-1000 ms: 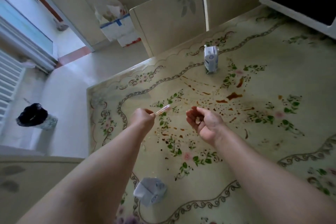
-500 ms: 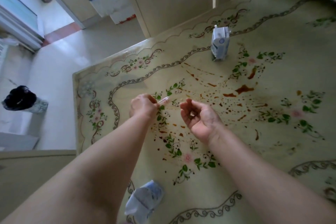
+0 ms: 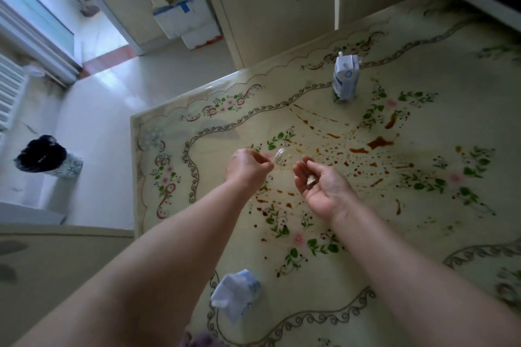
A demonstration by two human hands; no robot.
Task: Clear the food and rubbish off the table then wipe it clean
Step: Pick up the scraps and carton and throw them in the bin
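Note:
My left hand (image 3: pixel 245 168) pinches a small clear plastic scrap (image 3: pixel 277 155) over the floral table (image 3: pixel 366 248). Just to its right, my right hand (image 3: pixel 321 186) is cupped palm-up and holds small pale food scraps (image 3: pixel 311 180). Brown sauce splashes (image 3: pixel 379 143) are spread across the table beyond both hands. A white and blue milk carton (image 3: pixel 345 79) stands upright at the far side. A crushed white and blue carton (image 3: pixel 235 294) lies near the front edge, between my forearms.
A bin with a black liner (image 3: pixel 46 155) stands on the floor to the left of the table. Two cream chair backs (image 3: pixel 276 5) press against the far edge. A white box with bags (image 3: pixel 183 13) sits on the floor beyond.
My head camera has tilted, so the view shifted. Both hands keep their hold and stay close together over the stained middle of the table.

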